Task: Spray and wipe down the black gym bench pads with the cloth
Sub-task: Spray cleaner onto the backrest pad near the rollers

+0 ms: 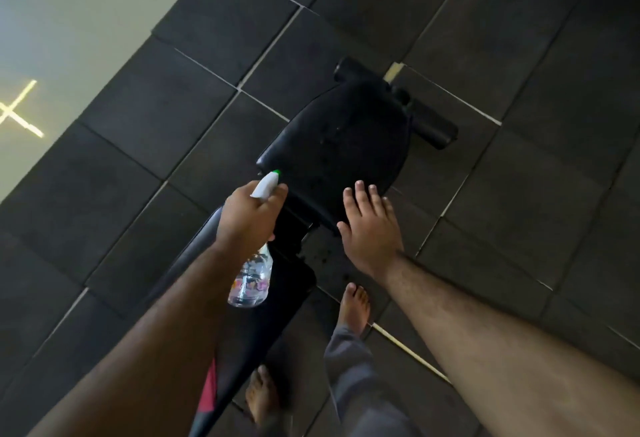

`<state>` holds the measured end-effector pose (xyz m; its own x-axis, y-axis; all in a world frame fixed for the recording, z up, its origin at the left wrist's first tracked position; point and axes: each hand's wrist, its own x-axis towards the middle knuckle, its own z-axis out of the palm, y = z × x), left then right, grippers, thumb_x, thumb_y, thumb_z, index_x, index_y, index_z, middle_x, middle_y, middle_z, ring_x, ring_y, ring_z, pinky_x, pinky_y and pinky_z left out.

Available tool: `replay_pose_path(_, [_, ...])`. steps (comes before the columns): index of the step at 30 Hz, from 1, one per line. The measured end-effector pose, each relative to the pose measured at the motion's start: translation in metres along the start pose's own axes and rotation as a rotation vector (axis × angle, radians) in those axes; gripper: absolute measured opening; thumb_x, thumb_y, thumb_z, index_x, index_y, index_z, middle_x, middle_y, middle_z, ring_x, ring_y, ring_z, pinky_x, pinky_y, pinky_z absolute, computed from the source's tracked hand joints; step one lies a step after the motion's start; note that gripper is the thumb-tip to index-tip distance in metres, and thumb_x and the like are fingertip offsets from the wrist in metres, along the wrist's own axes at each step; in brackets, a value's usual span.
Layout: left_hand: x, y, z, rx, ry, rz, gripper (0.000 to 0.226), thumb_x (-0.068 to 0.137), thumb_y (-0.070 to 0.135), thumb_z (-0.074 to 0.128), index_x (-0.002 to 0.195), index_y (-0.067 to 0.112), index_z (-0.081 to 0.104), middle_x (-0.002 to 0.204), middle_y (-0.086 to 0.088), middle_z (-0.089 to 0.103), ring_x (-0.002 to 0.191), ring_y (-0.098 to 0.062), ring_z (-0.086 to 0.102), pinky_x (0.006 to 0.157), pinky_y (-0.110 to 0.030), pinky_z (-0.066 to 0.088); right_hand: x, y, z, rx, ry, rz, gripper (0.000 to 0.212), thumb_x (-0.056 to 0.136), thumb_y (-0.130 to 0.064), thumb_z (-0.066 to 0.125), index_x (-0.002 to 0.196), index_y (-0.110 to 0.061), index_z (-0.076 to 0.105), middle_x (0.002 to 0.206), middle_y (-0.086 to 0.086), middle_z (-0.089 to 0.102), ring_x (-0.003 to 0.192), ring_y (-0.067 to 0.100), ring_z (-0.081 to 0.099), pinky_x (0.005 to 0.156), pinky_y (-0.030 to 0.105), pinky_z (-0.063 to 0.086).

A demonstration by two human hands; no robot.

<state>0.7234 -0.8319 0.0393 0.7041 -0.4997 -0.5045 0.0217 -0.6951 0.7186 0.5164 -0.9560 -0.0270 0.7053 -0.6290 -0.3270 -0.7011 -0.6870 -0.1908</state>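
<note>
Left hand (247, 217) has its fingers wrapped tight round the spray bottle (254, 270), green-tipped nozzle aimed at the bench (337, 146) seat pad. Right hand (369, 225) is flat, fingers spread open, hovering at the pad's near edge. Can't spot the cloth.

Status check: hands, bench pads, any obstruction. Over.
Left hand gripping clear plastic spray bottle, white nozzle aimed at black padded seat. Right hand open, flat at the seat's near edge, no cloth. Nothing blocking the pad.
</note>
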Motion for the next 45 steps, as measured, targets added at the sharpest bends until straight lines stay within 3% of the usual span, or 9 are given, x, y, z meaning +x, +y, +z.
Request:
replay_pose_path(2, [0.022,0.013,0.011,0.077,0.008,-0.006,0.042,0.088,0.063,0.070,0.089,0.022,0.073,0.058,0.007,0.065,0.047,-0.010,0.066,0.049,-0.045,0.066,0.001,0.004,0.004,0.045,0.032,0.001,0.067,0.107,-0.043,0.041,0.167,-0.015,0.026,0.176,0.010,0.022,0.163,0.033,0.019,0.130,0.053,0.022])
replay_pose_path(10, [0.062,0.033,0.025,0.279,0.057,-0.060,0.053,0.082,0.075,0.066,0.084,0.023,0.072,0.060,0.004,0.072,0.043,-0.022,0.070,0.053,-0.039,0.065,0.007,0.009,0.009,0.124,0.107,0.009,0.057,0.108,-0.038,0.038,0.162,-0.016,0.039,0.171,0.008,0.034,0.159,0.032,0.030,0.127,0.054,0.028])
replay_pose_path(15, [0.050,0.028,0.038,0.370,-0.004,0.022,0.036,0.088,0.071,0.066,0.088,0.036,0.070,0.062,0.004,0.069,0.069,-0.033,0.076,0.073,-0.053,0.067,0.008,0.014,0.017,0.176,0.158,0.005,0.056,0.109,-0.037,0.037,0.161,-0.018,0.040,0.170,0.007,0.036,0.159,0.031,0.030,0.127,0.052,0.030])
replay_pose_path(23, [-0.002,0.013,0.072,0.436,-0.144,0.025,0.049,0.088,0.072,0.067,0.077,0.024,0.070,0.064,0.009,0.071,0.055,-0.011,0.067,0.061,-0.046,0.063,0.003,0.037,0.026,0.263,0.201,-0.096,0.054,0.108,-0.028,0.045,0.160,-0.013,0.045,0.170,0.006,0.037,0.159,0.025,0.031,0.129,0.047,0.028])
replay_pose_path(28, [-0.003,0.029,0.083,0.439,-0.164,0.049,0.052,0.092,0.074,0.061,0.079,0.025,0.071,0.062,0.006,0.070,0.055,-0.017,0.067,0.060,-0.047,0.062,-0.010,0.045,0.024,0.294,0.203,-0.122,0.064,0.093,-0.009,0.051,0.157,-0.011,0.048,0.168,0.008,0.041,0.157,0.025,0.035,0.128,0.046,0.030])
replay_pose_path(32, [0.021,0.072,0.099,0.427,-0.180,0.139,0.052,0.096,0.072,0.060,0.080,0.023,0.069,0.067,0.001,0.072,0.061,-0.025,0.072,0.063,-0.051,0.065,-0.011,0.045,0.021,0.288,0.190,-0.115,0.060,0.097,-0.011,0.059,0.156,-0.010,0.050,0.167,0.009,0.043,0.155,0.026,0.039,0.128,0.046,0.030])
replay_pose_path(37, [0.057,0.132,0.132,0.547,-0.208,0.277,0.055,0.099,0.070,0.058,0.080,0.020,0.072,0.069,0.001,0.074,0.066,-0.022,0.073,0.069,-0.046,0.065,-0.010,0.047,0.017,0.304,0.141,-0.121,0.061,0.098,-0.011,0.054,0.159,-0.012,0.046,0.171,0.006,0.037,0.159,0.025,0.033,0.130,0.040,0.016])
replay_pose_path(41, [0.076,0.153,0.139,0.573,-0.244,0.262,0.053,0.095,0.073,0.058,0.089,0.023,0.077,0.074,0.002,0.076,0.073,-0.021,0.076,0.073,-0.046,0.068,-0.008,0.054,0.006,0.265,0.189,-0.150,0.061,0.094,-0.007,0.060,0.155,-0.008,0.052,0.166,0.010,0.044,0.156,0.029,0.039,0.129,0.045,0.026])
replay_pose_path(45, [0.082,0.143,0.112,0.629,-0.216,0.232,0.065,0.088,0.083,0.049,0.083,0.022,0.070,0.071,0.003,0.074,0.072,-0.024,0.075,0.071,-0.043,0.065,0.020,0.062,-0.020,0.272,0.193,-0.066,0.057,0.107,-0.024,0.050,0.161,-0.009,0.041,0.172,0.010,0.034,0.160,0.028,0.028,0.131,0.048,0.023])
